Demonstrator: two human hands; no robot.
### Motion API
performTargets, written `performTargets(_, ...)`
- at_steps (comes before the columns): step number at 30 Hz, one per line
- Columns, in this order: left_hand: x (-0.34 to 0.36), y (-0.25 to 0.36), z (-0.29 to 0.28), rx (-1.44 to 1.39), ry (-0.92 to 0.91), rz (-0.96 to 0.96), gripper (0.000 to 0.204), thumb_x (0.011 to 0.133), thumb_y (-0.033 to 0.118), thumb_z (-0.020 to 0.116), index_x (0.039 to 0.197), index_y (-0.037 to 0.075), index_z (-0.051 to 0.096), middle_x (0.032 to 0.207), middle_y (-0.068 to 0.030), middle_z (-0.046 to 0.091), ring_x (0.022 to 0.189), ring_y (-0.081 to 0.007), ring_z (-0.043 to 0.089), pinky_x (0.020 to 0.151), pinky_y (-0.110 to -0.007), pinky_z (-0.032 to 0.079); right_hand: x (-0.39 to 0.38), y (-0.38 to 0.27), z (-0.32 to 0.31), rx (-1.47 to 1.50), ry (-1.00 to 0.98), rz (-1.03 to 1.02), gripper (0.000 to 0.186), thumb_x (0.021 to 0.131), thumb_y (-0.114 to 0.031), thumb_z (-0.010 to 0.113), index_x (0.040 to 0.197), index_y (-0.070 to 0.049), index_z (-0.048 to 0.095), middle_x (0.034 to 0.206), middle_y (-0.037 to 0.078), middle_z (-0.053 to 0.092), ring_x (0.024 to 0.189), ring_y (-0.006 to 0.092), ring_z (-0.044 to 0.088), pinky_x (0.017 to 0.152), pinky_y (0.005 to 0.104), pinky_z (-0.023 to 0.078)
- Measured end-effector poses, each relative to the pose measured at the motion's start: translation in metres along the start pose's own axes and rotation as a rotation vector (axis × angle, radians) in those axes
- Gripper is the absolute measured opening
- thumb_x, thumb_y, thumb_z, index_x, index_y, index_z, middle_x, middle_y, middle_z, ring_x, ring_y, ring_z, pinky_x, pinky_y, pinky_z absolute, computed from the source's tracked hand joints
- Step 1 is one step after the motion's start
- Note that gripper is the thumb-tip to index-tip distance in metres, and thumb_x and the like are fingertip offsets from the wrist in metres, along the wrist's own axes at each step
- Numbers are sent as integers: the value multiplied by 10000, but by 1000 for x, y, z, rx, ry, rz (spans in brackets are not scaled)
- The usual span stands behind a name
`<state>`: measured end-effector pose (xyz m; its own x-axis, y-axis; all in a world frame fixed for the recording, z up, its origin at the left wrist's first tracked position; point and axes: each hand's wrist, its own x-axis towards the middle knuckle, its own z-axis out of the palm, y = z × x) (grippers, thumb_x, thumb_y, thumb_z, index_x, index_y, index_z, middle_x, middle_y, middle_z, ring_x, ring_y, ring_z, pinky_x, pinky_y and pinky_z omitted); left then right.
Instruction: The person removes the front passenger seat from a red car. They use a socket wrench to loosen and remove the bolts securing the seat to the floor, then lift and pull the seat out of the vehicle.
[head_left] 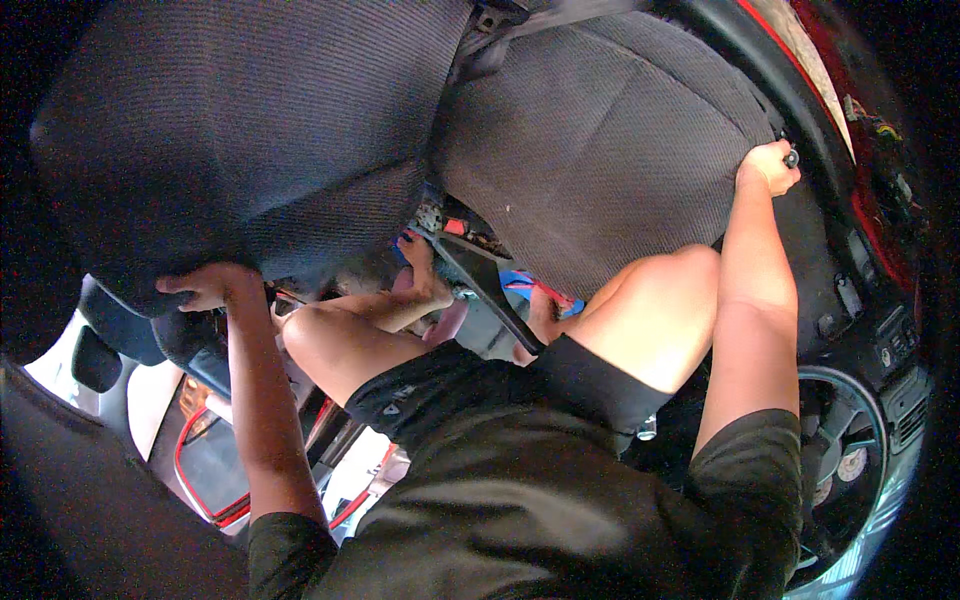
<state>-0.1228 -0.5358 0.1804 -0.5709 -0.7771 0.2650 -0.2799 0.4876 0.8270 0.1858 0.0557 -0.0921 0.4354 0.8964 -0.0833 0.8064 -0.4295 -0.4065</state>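
A large dark ribbed seat backrest fills the upper left, joining a dark seat cushion at the upper right. At the backrest's near lower edge, my left hand is closed with its fingers curled around that edge; some fingertips are hard to make out in the shade. My right arm reaches to the cushion's far right side. There my right hand is closed, with a small dark round-ended piece showing beside the fingers. Whether that piece is part of the seat, I cannot tell.
A dark handbrake lever and console lie between my legs, with bare feet beside them. The steering wheel is at the lower right. A red-edged door frame and loose wires show at the upper right. A headrest is at the left.
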Motion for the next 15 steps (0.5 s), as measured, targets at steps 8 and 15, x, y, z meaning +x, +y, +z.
performTargets(8, -4, -31, -25, -119, -361, 43, 1196, 900, 790, 596, 1627, -11, 84, 1617, -265, 353, 1385, -412, 509, 1190, -533, 439, -22, -11, -12, 67, 45, 1, 565, 850, -385, 650, 1119, 111, 676, 1174, 327, 711, 1112, 453, 701, 1015, 508, 540)
performTargets(15, 30, -66, -32, -311, -802, -68, 849, 956, 640, 641, 1520, 40, 433, 1498, -162, 535, 1298, -370, 573, 1131, -512, 482, -13, -13, -36, 303, 163, -59, 632, 785, -391, 745, 1113, 140, 646, 1119, 342, 715, 1054, 469, 714, 965, 502, 572)
